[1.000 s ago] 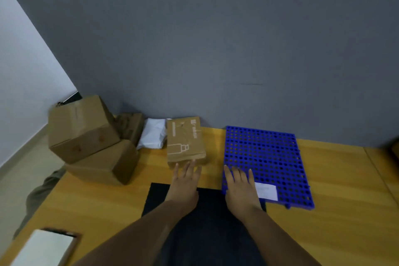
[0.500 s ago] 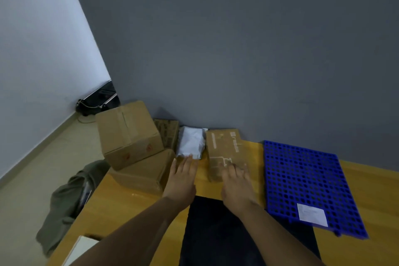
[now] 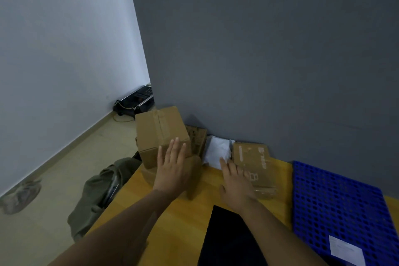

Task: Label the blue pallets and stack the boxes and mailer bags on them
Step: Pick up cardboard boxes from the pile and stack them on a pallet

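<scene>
A blue grid pallet [image 3: 336, 201] lies flat on the wooden table [image 3: 172, 222] at the right, with a white label [image 3: 346, 251] stuck near its front edge. Two brown boxes are stacked at the table's left corner: the upper box [image 3: 158, 129] sits on the lower box [image 3: 194, 170]. My left hand [image 3: 171, 168], fingers spread, is in front of that stack. A white mailer bag [image 3: 217, 151] lies against the grey wall. Beside it is a flat brown printed box [image 3: 257, 162]. My right hand [image 3: 236, 185] hovers open over this flat box's near left corner.
A small dark brown carton [image 3: 197, 139] stands behind the stack. A black mat [image 3: 228, 237] lies on the table in front of me. Off the table's left edge are an olive bag [image 3: 101, 190], a black device [image 3: 136, 101] by the wall and grey shoes [image 3: 19, 195].
My view and both hands have swung left, away from the blue pallet. My left hand went from the flat printed box to the stacked boxes; my right hand left the pallet for the flat box.
</scene>
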